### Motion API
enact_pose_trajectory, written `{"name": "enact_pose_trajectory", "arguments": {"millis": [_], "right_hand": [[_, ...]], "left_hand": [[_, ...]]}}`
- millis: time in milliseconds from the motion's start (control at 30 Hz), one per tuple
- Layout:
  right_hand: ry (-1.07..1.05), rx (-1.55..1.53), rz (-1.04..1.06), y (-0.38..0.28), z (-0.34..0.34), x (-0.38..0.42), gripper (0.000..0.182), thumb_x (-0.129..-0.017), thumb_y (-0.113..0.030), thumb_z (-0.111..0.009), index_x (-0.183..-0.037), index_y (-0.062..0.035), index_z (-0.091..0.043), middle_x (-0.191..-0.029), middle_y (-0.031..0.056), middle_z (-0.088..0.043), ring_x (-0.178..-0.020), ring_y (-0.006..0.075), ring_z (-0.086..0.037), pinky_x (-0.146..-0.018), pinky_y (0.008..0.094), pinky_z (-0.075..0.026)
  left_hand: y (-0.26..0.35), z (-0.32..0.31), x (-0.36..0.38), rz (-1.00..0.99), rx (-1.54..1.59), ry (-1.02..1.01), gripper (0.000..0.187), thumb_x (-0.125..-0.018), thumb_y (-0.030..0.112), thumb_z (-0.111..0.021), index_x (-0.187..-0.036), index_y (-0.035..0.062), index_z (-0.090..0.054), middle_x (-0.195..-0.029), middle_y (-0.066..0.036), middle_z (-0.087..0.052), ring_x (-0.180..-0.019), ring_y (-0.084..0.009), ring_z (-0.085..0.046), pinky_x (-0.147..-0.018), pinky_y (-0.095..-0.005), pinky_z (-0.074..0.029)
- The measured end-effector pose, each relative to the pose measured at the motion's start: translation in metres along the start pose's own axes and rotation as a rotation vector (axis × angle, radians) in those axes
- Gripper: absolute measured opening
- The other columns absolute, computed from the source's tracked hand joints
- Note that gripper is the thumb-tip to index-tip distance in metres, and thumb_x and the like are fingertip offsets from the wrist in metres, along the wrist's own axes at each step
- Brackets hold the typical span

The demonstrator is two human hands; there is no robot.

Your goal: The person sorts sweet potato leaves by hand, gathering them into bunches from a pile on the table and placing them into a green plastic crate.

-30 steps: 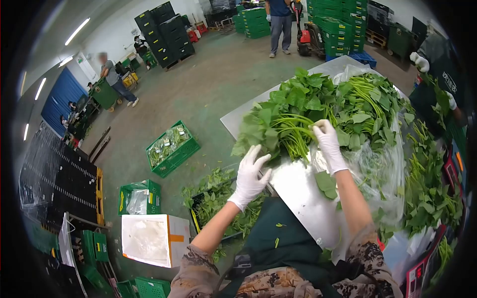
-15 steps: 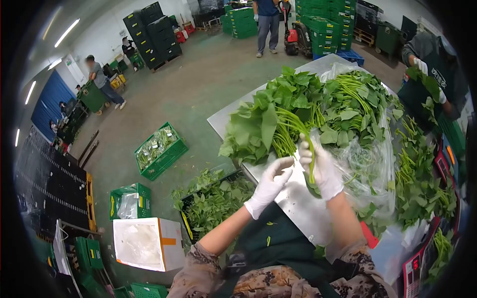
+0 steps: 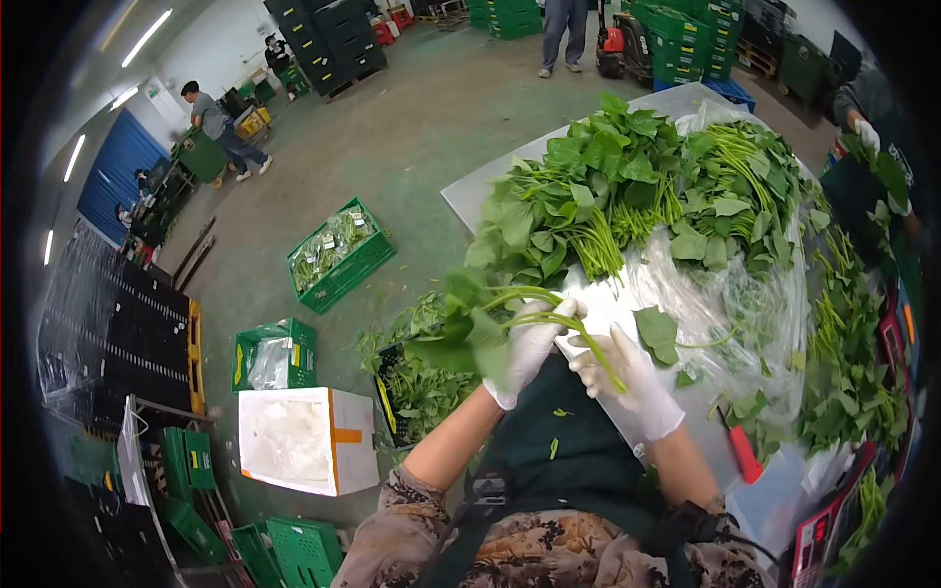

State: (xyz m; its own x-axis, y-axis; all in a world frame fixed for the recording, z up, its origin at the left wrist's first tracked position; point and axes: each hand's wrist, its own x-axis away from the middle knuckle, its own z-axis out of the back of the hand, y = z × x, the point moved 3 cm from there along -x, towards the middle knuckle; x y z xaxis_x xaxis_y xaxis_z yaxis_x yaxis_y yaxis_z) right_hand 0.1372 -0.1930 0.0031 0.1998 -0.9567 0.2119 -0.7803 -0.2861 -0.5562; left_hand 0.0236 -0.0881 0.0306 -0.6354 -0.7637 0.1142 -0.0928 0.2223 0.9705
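A small bunch of leafy green stems (image 3: 520, 295) is gripped in my white-gloved left hand (image 3: 530, 355), its broad leaves pointing left and its stem ends toward my right hand. My gloved right hand (image 3: 635, 384) is curled at the lower ends of these stems, which lie across its bent fingers. Just beyond my hands, a large pile of leafy greens (image 3: 588, 186) rests on the metal table (image 3: 469, 194), stems facing me. A single loose leaf (image 3: 657, 334) lies beside my right hand, near clear plastic sheeting (image 3: 750, 294).
Below left stands a dark crate of greens (image 3: 431, 387), near a white foam box (image 3: 294, 441) and green crates (image 3: 343, 257). A red-handled tool (image 3: 745, 454) and a red scale (image 3: 814, 534) are at right. A co-worker (image 3: 867, 147) handles greens at far right.
The bunch has come away from the pile toward my body, and my left hand, free before, now grips it. My right hand has shifted down to the stem ends. The view has tilted.
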Motion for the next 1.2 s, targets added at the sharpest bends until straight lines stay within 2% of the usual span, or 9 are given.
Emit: {"name": "enact_pose_trajectory", "arguments": {"millis": [67, 167, 200, 267, 333, 500, 600, 1000, 1200], "right_hand": [[0.2, 0.199, 0.049, 0.0, 0.001, 0.016, 0.046, -0.093, -0.039, -0.047, -0.123, -0.0044, -0.045, -0.092, 0.0087, -0.061, -0.068, 0.0124, -0.057, -0.061, 0.0245, -0.049], [0.402, 0.849, 0.146, -0.009, -0.015, 0.029, 0.04, -0.088, -0.027, -0.058, -0.119, -0.0027, -0.05, -0.088, 0.0088, -0.063, -0.069, 0.0124, -0.057, -0.062, 0.0249, -0.048], [0.405, 1.014, 0.19, -0.008, -0.017, 0.029, 0.037, -0.087, -0.023, -0.06, -0.116, -0.0022, -0.052, -0.087, 0.0081, -0.063, -0.068, 0.0118, -0.056, -0.062, 0.0247, -0.047], [0.417, 1.198, 0.243, -0.003, -0.018, 0.027, 0.03, -0.086, -0.018, -0.06, -0.111, -0.0015, -0.055, -0.082, 0.0063, -0.062, -0.068, 0.0103, -0.055, -0.062, 0.0238, -0.046], [0.438, 1.239, 0.254, 0.003, -0.017, 0.025, 0.023, -0.086, -0.015, -0.059, -0.105, -0.0012, -0.059, -0.077, 0.0041, -0.061, -0.068, 0.0085, -0.054, -0.062, 0.0225, -0.045], [0.406, 0.828, 0.204, 0.008, -0.012, 0.027, 0.02, -0.092, -0.016, -0.052, -0.103, -0.0011, -0.059, -0.072, -0.0006, -0.056, -0.063, 0.0054, -0.049, -0.058, 0.019, -0.04], [0.369, 0.789, 0.219, 0.008, -0.011, 0.028, 0.02, -0.094, -0.017, -0.048, -0.102, -0.0023, -0.059, -0.07, -0.0034, -0.052, -0.06, 0.003, -0.043, -0.055, 0.0164, -0.035], [0.288, 0.476, 0.235, 0.009, -0.007, 0.028, 0.022, -0.095, -0.016, -0.048, -0.104, 0.0011, -0.058, -0.069, -0.0032, -0.048, -0.058, 0.0026, -0.038, -0.053, 0.0147, -0.031], [0.315, 0.592, 0.255, 0.005, 0.005, 0.03, 0.022, -0.094, -0.015, -0.049, -0.104, 0.0024, -0.057, -0.068, -0.0036, -0.046, -0.057, 0.0036, -0.038, -0.053, 0.0155, -0.031]], "left_hand": [[0.01, 0.003, 0.002, 0.015, -0.08, 0.053, 0.027, -0.091, 0.03, -0.054, -0.087, 0.0045, -0.061, -0.072, 0.001, -0.057, -0.06, -0.0046, -0.048, -0.055, -0.02, -0.039], [-0.013, 0.013, -0.008, -0.029, -0.132, 0.066, 0.024, -0.09, 0.027, -0.056, -0.086, 0.004, -0.061, -0.069, 0.002, -0.055, -0.054, -0.0047, -0.045, -0.05, -0.0195, -0.037], [-0.015, 0.017, -0.011, -0.108, -0.379, 0.014, 0.022, -0.089, 0.025, -0.058, -0.087, 0.003, -0.061, -0.069, 0.002, -0.056, -0.057, -0.0044, -0.048, -0.05, -0.0194, -0.039], [-0.02, 0.019, -0.01, -0.257, -0.475, 0.182, 0.021, -0.083, 0.021, -0.063, -0.083, -0.0001, -0.061, -0.071, -0.006, -0.061, -0.062, -0.0134, -0.055, -0.061, -0.0286, -0.045], [-0.013, 0.012, -0.007, -0.047, -0.339, 0.178, 0.025, -0.084, 0.025, -0.063, -0.08, 0.0001, -0.062, -0.061, -0.003, -0.056, -0.053, -0.0093, -0.052, -0.051, -0.0256, -0.043], [0.001, 0.005, 0.001, 0.008, -0.127, 0.1, 0.021, -0.087, 0.023, -0.062, -0.084, 0.0028, -0.063, -0.062, 0.003, -0.054, -0.049, -0.0023, -0.045, -0.044, -0.0173, -0.035], [0.003, 0.001, 0.004, 0.015, -0.07, 0.066, 0.019, -0.088, 0.022, -0.061, -0.09, 0.003, -0.063, -0.067, 0.004, -0.055, -0.049, -0.0009, -0.044, -0.044, -0.0154, -0.034], [-0.005, 0.002, 0.006, 0.0, -0.005, -0.002, 0.025, -0.092, 0.028, -0.055, -0.092, 0.004, -0.062, -0.078, 0.001, -0.061, -0.065, -0.0039, -0.054, -0.058, -0.0181, -0.044], [-0.011, 0.005, 0.008, 0.017, 0.087, 0.009, 0.027, -0.094, 0.03, -0.049, -0.095, 0.004, -0.059, -0.08, 0.0, -0.06, -0.07, -0.0064, -0.056, -0.066, -0.022, -0.046]]}}
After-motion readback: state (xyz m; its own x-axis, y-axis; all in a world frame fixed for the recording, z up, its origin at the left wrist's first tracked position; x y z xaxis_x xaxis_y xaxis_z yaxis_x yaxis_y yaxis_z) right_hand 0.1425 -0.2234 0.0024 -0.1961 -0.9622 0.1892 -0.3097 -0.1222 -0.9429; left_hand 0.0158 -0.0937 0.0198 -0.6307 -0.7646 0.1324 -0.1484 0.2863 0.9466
